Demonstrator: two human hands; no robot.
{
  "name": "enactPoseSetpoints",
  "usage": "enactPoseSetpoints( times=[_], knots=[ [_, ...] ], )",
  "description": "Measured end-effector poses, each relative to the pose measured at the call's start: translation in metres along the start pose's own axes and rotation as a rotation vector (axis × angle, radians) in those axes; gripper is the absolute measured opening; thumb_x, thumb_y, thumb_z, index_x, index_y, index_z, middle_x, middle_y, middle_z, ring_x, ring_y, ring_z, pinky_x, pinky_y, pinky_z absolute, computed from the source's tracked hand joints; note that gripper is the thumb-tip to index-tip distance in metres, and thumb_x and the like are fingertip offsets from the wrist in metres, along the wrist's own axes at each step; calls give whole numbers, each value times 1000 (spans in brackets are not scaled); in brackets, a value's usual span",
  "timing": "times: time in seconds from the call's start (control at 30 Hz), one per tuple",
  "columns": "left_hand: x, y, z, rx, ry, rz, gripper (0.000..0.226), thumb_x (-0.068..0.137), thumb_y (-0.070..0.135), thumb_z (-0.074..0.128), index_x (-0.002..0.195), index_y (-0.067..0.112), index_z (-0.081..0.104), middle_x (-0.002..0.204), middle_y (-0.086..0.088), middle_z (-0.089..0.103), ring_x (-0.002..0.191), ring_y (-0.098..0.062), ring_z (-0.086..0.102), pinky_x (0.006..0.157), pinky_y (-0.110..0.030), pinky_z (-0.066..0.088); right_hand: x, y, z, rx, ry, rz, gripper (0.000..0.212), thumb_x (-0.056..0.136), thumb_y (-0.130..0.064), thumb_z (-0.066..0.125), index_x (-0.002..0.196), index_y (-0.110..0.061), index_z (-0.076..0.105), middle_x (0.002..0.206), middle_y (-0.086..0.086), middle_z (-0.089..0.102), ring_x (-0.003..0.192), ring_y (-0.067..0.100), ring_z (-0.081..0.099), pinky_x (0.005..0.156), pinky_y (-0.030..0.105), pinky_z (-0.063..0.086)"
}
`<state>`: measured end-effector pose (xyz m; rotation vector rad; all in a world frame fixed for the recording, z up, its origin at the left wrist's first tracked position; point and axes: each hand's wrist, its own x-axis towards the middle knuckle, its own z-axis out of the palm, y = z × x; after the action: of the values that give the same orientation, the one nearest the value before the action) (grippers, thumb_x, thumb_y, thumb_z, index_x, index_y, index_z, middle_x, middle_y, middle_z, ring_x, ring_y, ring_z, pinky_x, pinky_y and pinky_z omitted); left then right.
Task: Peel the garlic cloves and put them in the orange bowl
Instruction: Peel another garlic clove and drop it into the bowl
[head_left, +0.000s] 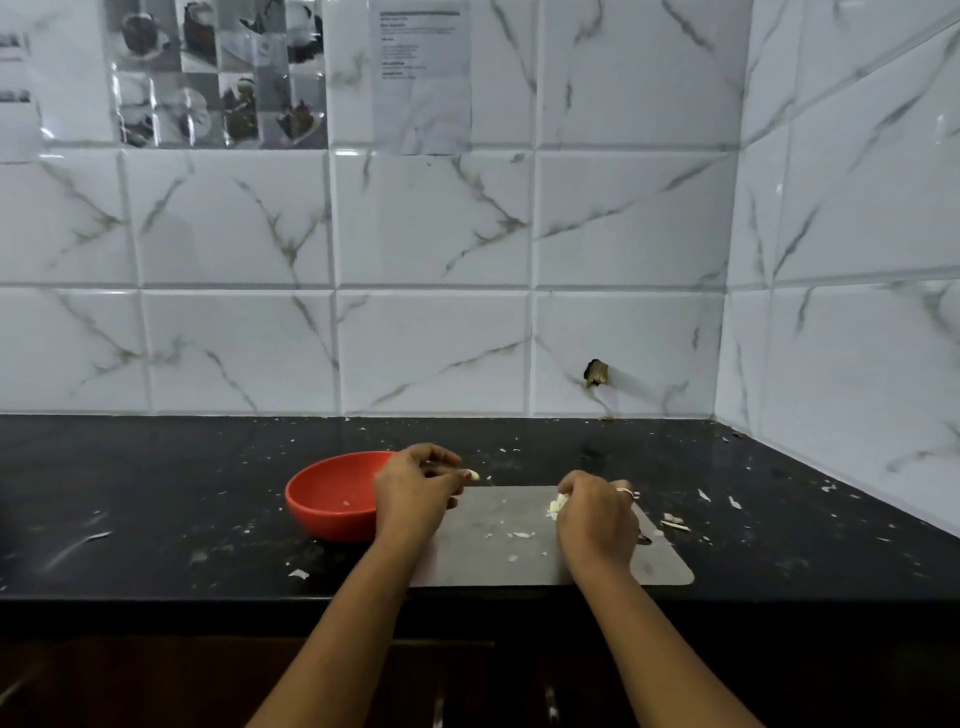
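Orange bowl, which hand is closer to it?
Left. The left hand is at the right edge of the orange bowl; the right hand is farther right, over the cutting board.

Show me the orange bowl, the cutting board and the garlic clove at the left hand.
orange bowl (327, 522): head view, front outer wall.
cutting board (493, 561): head view, bare near part.
garlic clove (471, 474): head view, its visible tip.

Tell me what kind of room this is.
Probably a home kitchen: a black stone countertop against marble-look wall tiles, an orange bowl beside a grey cutting mat, and garlic skins scattered about.
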<state>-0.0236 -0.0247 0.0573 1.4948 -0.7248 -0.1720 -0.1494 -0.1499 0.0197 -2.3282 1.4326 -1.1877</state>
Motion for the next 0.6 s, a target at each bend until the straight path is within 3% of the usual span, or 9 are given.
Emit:
enactPoseSetpoints(
  times=[0.13, 0.23, 0.4, 0.6],
  knots=[
    [33, 11, -54, 241, 79, 8, 13, 71, -1, 76, 73, 10, 71, 61, -7, 68, 50, -15, 60, 62, -28, 57, -7, -7, 8, -9, 28, -36, 18, 92, -19, 55, 101, -30, 66, 110, -6, 59, 112, 20, 44, 86, 32, 43],
    [59, 6, -88, 480, 104, -6, 13, 72, 2, 75, 69, 14, 71, 55, -4, 66, 44, -11, 59, 57, -21, 53, -14, -23, 18, 64, -3, -140, 17, 93, -22, 53, 99, -29, 67, 108, -6, 59, 108, 17, 46, 86, 29, 43],
    [83, -13, -98, 795, -35, -91, 9, 73, 5, 75, 70, 13, 73, 58, -3, 70, 47, -9, 64, 65, -23, 57, -19, -38, 33, 137, -106, -255, 22, 92, -19, 50, 101, -25, 69, 108, -4, 62, 108, 17, 46, 89, 27, 41],
    [105, -34, -82, 831, -216, -241, 16, 67, 6, 80, 82, 5, 74, 76, -11, 73, 67, -21, 72, 73, -35, 60, -23, -33, 32, 107, -121, -298, 25, 89, -15, 48, 98, -22, 70, 105, -4, 62, 111, 17, 45, 90, 25, 38]
  ],
)
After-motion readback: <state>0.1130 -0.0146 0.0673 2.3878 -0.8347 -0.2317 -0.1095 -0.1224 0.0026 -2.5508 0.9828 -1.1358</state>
